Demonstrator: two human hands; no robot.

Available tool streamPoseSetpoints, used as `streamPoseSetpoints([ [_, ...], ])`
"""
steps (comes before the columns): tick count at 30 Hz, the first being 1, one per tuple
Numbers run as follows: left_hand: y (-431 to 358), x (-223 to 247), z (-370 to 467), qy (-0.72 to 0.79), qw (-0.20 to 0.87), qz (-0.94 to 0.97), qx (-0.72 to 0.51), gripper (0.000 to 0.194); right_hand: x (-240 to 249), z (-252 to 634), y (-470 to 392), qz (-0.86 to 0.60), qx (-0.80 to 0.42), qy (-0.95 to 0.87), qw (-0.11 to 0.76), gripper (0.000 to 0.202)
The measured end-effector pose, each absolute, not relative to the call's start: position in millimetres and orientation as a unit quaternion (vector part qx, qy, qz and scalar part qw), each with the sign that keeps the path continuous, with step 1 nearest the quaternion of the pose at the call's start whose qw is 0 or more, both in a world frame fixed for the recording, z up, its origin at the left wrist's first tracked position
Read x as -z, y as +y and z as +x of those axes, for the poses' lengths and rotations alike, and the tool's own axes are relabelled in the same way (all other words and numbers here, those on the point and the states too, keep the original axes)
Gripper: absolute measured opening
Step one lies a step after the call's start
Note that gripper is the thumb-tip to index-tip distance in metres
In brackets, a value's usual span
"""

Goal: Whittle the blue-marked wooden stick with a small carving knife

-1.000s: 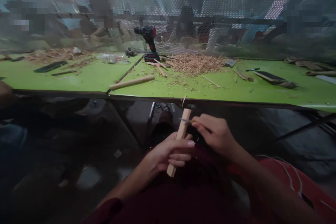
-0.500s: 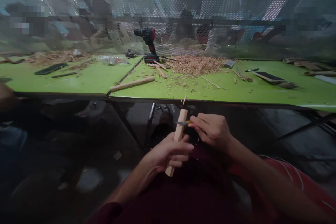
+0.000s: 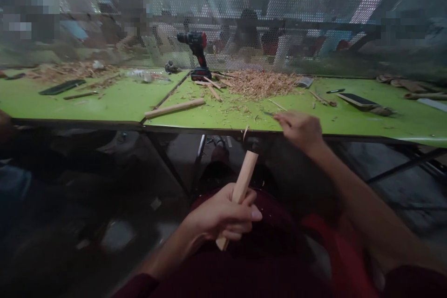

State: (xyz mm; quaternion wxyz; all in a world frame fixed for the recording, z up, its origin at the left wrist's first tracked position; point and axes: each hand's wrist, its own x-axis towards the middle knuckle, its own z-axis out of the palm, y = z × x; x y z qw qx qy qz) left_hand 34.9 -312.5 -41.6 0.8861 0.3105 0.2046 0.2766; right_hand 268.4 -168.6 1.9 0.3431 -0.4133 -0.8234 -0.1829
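Note:
My left hand (image 3: 230, 216) is wrapped round a pale wooden stick (image 3: 246, 173), which slants up and away in front of my lap; its upper part sticks out above the fist and a short end shows below. Up by the table's front edge, my right hand (image 3: 299, 130) is closed on the handle of a small knife (image 3: 269, 114), its blade pointing left over the green tabletop. The blade is apart from the stick. Most of the handle is hidden in my fingers. A thin curl of wood (image 3: 246, 131) hangs at the table edge.
On the green table (image 3: 122, 108) stand a cordless drill (image 3: 198, 53) and a heap of wood shavings (image 3: 261, 83). A wooden rod (image 3: 174, 108) lies at the near edge. Phones (image 3: 359, 101) and a plastic bottle (image 3: 148, 76) lie farther out. A perforated screen (image 3: 223, 23) rises behind.
My right hand with the knife has moved up and away from the stick, over the table edge. My left hand has come down slightly, and the stick leans more to the right.

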Motion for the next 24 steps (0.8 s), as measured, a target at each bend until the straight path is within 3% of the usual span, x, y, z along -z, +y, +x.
streamPoseSetpoints([
  [4,-308.0,45.9,37.0,0.183,0.895,0.284,-0.293,0.046,-16.1,277.6,-168.4,-0.444,0.099,-0.8,0.391,0.03],
  [8,-299.0,51.2,41.9,0.137,0.894,0.264,-0.334,0.038,-2.5,256.1,-215.5,-0.444,-0.104,-0.783,0.423,0.028],
  [12,-292.2,49.2,47.7,0.162,0.805,0.278,-0.498,0.031,36.8,231.8,-260.4,-0.452,-0.412,-0.651,0.45,0.036],
  [16,-284.2,45.3,53.8,0.213,0.682,0.269,-0.646,0.031,77.9,204.5,-284.5,-0.424,-0.608,-0.507,0.441,0.042],
  [24,-279.4,54.5,56.1,0.312,0.466,0.307,-0.769,0.029,85.5,165.5,-288.9,-0.39,-0.711,-0.386,0.439,0.036],
])
